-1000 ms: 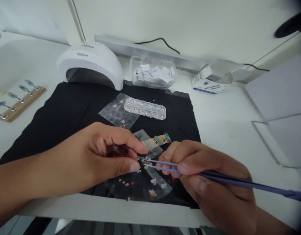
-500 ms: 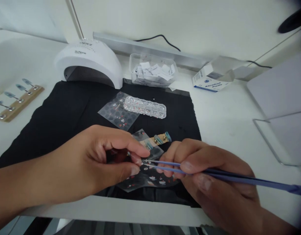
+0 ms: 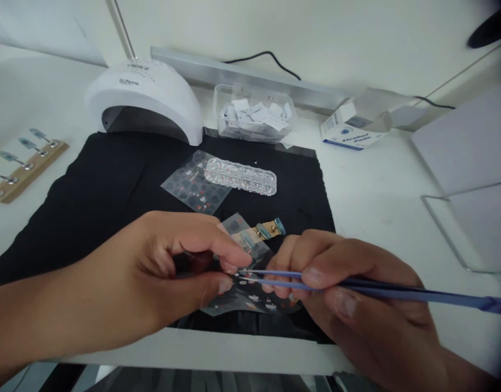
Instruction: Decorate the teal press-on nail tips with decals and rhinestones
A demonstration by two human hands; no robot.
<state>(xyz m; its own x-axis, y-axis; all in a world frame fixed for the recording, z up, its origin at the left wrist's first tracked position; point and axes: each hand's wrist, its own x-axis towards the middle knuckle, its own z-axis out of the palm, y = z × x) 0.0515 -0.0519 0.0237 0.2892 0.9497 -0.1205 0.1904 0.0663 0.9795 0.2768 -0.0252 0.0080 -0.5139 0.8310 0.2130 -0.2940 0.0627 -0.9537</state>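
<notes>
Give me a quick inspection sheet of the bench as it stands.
Surface: white table with black mat.
Job's things: blue tweezers in right hand; left hand pinches clear sticker sheet.
Clutter: second sticker sheet, rhinestone case, nail lamp, clear tub of paper slips, small box, nail-tip stand.
Fingers: both hands closed on their items.
Cables: black cable along wall.
Surroundings: metal rail, wire frame.
</notes>
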